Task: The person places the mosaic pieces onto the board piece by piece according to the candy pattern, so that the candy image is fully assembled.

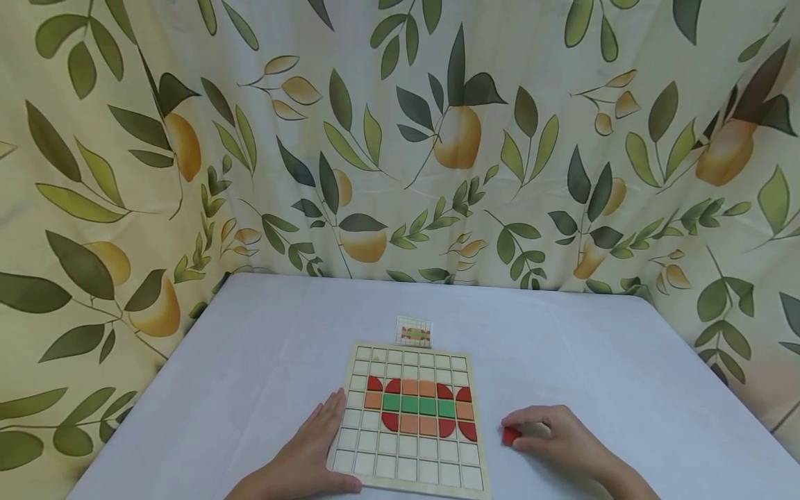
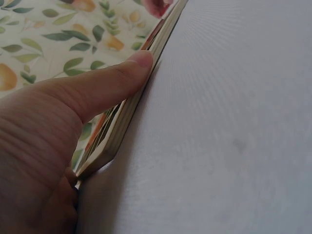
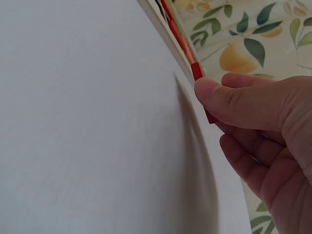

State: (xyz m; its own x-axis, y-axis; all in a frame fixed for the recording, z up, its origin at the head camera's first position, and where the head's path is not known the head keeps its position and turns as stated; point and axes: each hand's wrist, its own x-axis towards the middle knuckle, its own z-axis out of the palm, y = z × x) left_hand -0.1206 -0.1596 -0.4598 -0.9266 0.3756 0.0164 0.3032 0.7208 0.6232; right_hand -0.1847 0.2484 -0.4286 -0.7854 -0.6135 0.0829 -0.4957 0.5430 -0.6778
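A pale wooden grid board (image 1: 406,468) lies on the table, with red quarter-round tiles (image 1: 390,421), orange square tiles (image 1: 409,424) and green square tiles (image 1: 410,405) in its middle rows. My left hand (image 1: 306,444) rests along the board's left side, fingers extended, its thumb (image 2: 109,85) against the near edge. To the right of the board, my right hand (image 1: 565,441) pinches a small red tile (image 1: 510,436) between thumb and fingers. The right wrist view shows that red tile (image 3: 197,71) edge-on, partly covered by the thumb.
Just beyond the board's far edge sits a small card (image 1: 414,332) printed with a similar coloured grid pattern. A white cloth (image 1: 562,347) covers the table. Behind it and at both sides hangs a curtain (image 1: 400,139) printed with leaves and fruit.
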